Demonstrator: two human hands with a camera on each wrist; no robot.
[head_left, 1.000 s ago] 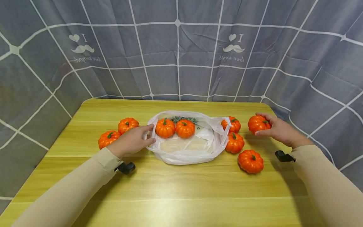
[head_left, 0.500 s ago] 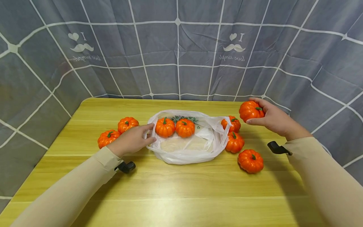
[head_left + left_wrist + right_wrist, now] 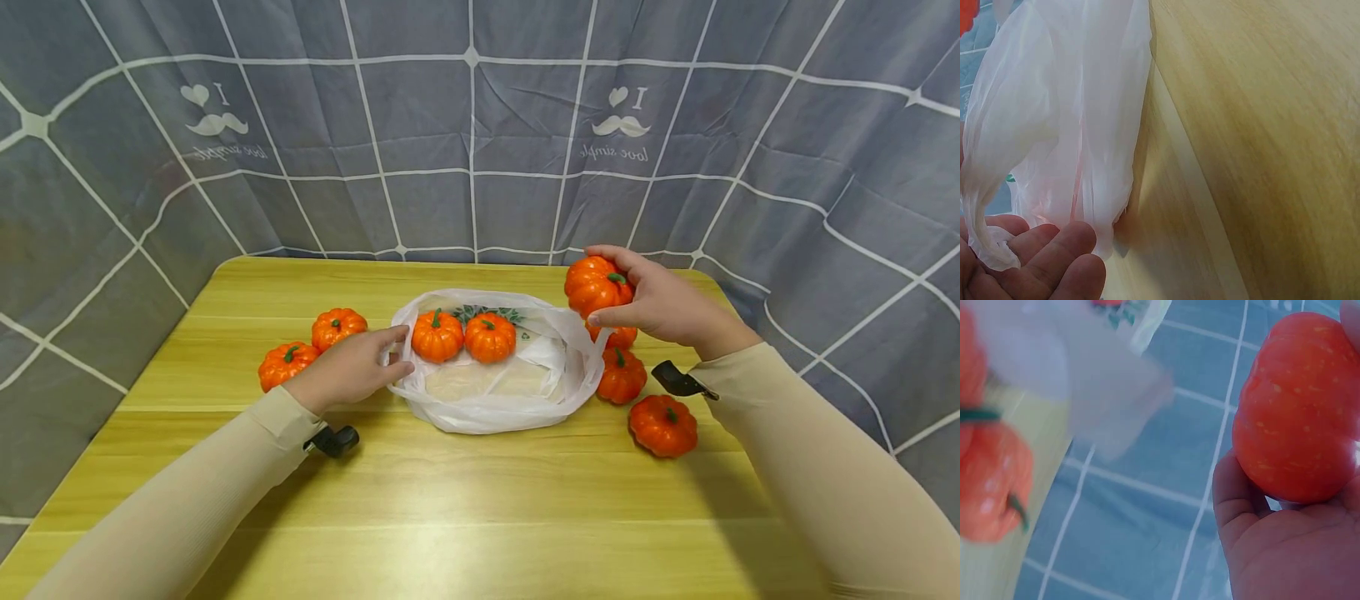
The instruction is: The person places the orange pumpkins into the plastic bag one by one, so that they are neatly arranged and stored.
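Note:
A small orange pumpkin (image 3: 592, 285) with a green stem is gripped in my right hand (image 3: 663, 304), raised near the right end of the white plastic bag (image 3: 480, 419). In the right wrist view, the same pumpkin (image 3: 1300, 412) sits between thumb and fingers. My left hand (image 3: 352, 371) holds the bag's left edge; in the left wrist view the bag's gathered handle (image 3: 988, 237) runs into the curled fingers. The bag lies mouth up, with two pumpkins inside, one on the left (image 3: 437, 337) and one beside it (image 3: 491, 338).
Right of the bag stand several pumpkins: one (image 3: 621, 377) against its side, another (image 3: 663, 426) nearer me, and one partly hidden (image 3: 618, 335) beneath the raised pumpkin. Two more, a rear one (image 3: 338, 328) and a front one (image 3: 287, 364), lie left. A grey checked curtain (image 3: 420, 125) surrounds the wooden table (image 3: 450, 517).
My right hand has lifted the pumpkin and carried it leftward, from the table's right side to above the bag's right end. The left hand and bag have stayed almost still.

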